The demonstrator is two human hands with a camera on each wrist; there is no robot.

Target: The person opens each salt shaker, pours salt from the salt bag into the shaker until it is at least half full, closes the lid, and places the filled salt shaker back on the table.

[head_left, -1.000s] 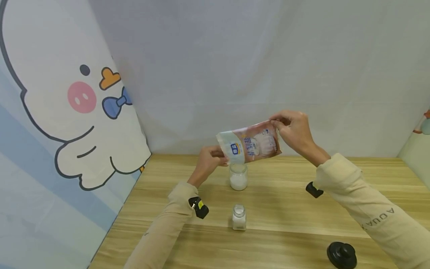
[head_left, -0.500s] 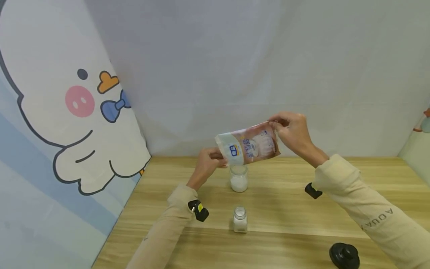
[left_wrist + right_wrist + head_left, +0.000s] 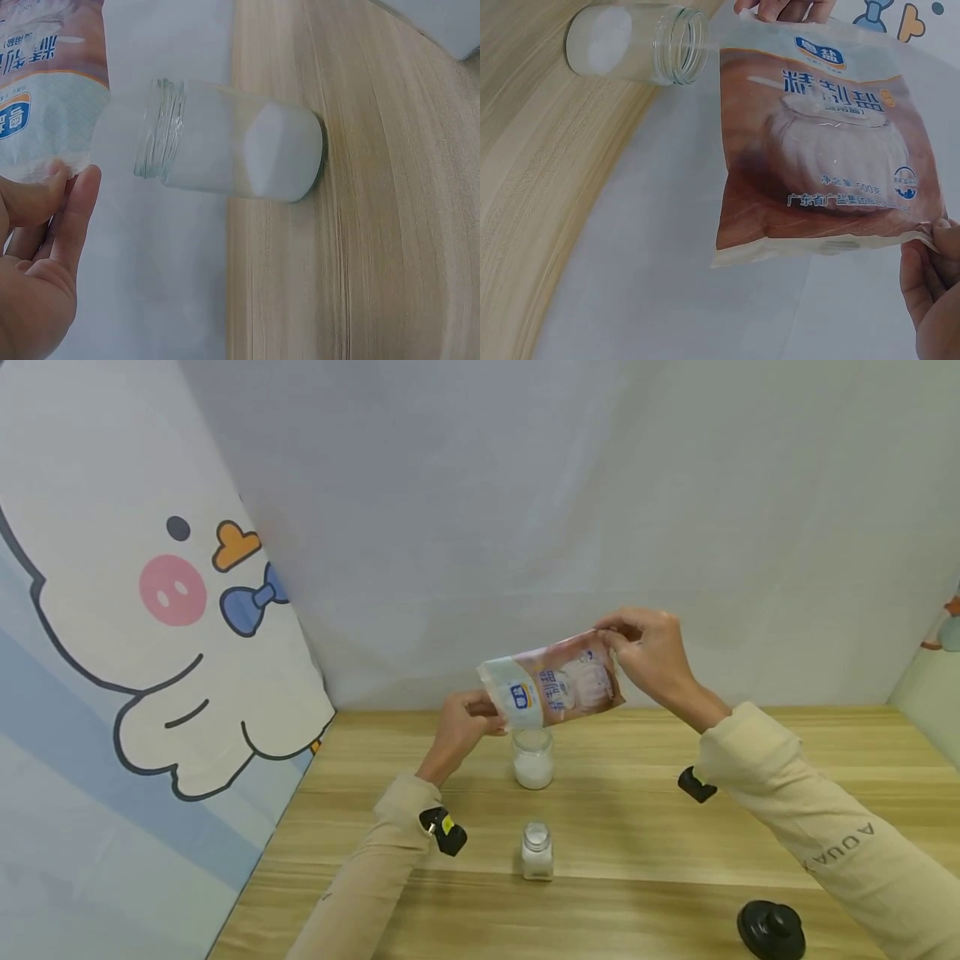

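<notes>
A pink and pale-green salt bag (image 3: 570, 681) slants in the air, its pale-green end lower. My left hand (image 3: 459, 733) pinches that lower end, and my right hand (image 3: 654, 652) pinches an upper corner of the other end. Right below the bag's lower corner stands an uncapped glass jar (image 3: 532, 768), part filled with white salt. In the left wrist view, a faint whitish streak spans from the bag's corner by my fingertips (image 3: 88, 180) to the jar mouth. The right wrist view shows the bag's printed front whole and my left fingers at its far edge.
Nearer on the wooden table (image 3: 637, 843) is a smaller square uncapped glass jar (image 3: 537, 856) with white contents. A black knobbed lid (image 3: 771, 930) lies at the front right. A pale cloth backdrop (image 3: 465, 527) hangs behind the table, and a cartoon-printed panel (image 3: 247, 693) borders its left side.
Both hands keep their grip, with the bag tilted over the jar almost unmoved. The whole scene has shifted slightly in the head view.
</notes>
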